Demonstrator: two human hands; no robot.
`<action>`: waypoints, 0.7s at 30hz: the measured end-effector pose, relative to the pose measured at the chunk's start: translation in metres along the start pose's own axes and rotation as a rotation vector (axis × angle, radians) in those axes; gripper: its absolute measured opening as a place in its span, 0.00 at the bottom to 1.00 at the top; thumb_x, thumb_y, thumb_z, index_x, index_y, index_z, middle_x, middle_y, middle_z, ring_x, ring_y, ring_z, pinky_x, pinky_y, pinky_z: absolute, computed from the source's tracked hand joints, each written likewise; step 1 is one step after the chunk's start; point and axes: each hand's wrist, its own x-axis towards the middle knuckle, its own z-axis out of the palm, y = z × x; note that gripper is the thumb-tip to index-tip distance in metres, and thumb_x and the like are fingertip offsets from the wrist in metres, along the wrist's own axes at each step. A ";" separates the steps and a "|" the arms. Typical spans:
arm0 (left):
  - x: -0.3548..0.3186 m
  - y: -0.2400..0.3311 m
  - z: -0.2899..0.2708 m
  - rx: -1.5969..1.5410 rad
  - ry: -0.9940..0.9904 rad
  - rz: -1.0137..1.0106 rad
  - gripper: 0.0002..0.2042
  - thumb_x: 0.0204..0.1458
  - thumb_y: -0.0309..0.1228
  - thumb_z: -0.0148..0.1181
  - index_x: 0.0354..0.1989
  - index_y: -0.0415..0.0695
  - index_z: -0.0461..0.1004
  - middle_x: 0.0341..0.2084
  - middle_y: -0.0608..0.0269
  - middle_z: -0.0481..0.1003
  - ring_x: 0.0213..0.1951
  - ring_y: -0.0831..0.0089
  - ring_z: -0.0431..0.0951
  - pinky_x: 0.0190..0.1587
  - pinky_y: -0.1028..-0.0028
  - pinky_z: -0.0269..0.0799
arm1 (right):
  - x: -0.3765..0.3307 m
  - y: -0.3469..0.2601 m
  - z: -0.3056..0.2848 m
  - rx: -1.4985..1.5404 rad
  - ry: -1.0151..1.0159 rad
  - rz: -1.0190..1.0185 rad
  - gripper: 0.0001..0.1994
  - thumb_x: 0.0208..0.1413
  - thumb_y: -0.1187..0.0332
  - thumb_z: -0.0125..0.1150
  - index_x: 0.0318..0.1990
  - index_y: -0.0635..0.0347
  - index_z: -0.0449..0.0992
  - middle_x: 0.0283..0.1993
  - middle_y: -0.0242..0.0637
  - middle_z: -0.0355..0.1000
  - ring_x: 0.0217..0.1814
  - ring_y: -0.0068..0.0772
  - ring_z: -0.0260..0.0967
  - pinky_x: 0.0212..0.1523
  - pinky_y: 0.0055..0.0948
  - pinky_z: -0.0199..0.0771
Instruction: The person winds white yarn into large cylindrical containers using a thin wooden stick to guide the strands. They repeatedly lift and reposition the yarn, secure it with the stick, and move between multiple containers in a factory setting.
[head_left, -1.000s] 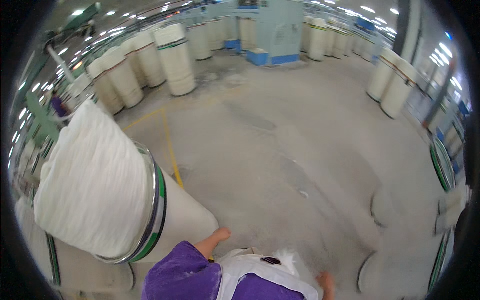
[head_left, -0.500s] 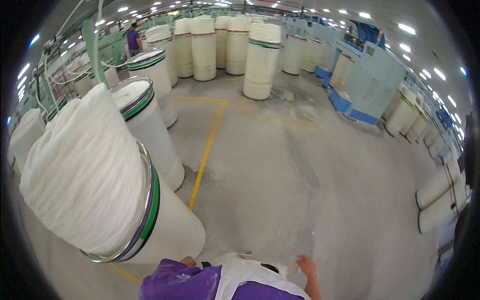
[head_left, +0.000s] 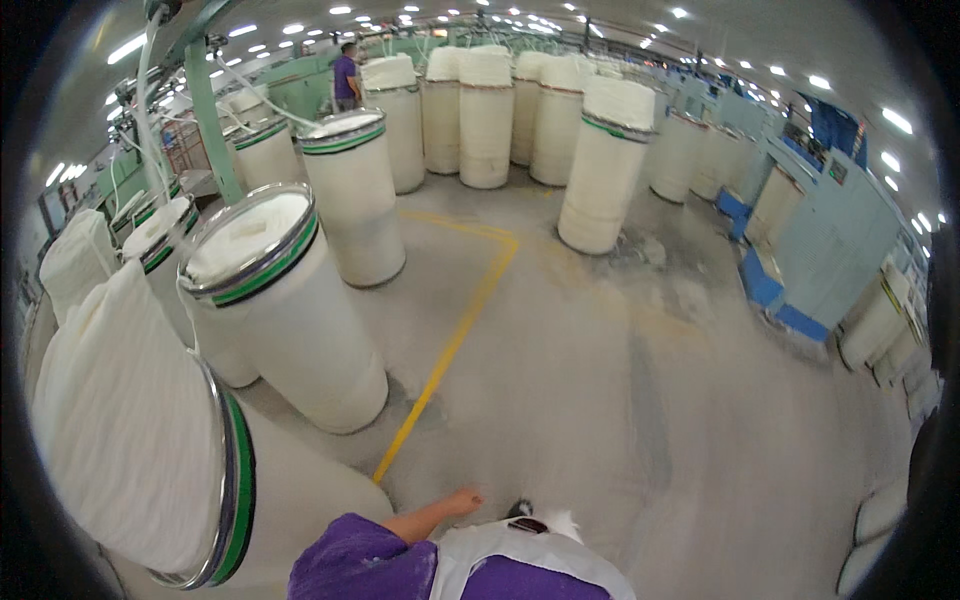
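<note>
My left hand (head_left: pixel 464 502) reaches out in front of my body over the floor, its fingers curled together and nothing visible in them. My right hand is out of view. Nearest on my left stands a tall white can (head_left: pixel 310 500) with a green-banded metal rim. Thick white fibre sliver (head_left: pixel 135 420) is heaped high above that rim. Just beyond it, a second white can (head_left: pixel 310 340) holds sliver lower, around its rim. Neither can is touched by my left hand.
Another can (head_left: pixel 355 215) stands farther along on the left, and a lone full can (head_left: pixel 605 190) stands ahead. A yellow line (head_left: pixel 450 355) crosses the grey floor. At right is a pale blue machine (head_left: pixel 840 240); a person in purple (head_left: pixel 346 80) stands far back.
The view has shifted forward and left, so the cans sit closer and lower. My left hand has swung forward, while my right hand has left the picture.
</note>
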 end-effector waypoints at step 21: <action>0.195 -0.177 -0.256 -0.147 0.158 -0.570 0.10 0.53 0.35 0.55 0.35 0.41 0.78 0.31 0.54 0.79 0.32 0.61 0.80 0.35 0.59 0.74 | 0.445 -0.400 -0.560 0.066 0.011 -0.467 0.11 0.52 0.61 0.52 0.34 0.57 0.78 0.33 0.42 0.78 0.36 0.44 0.77 0.40 0.42 0.75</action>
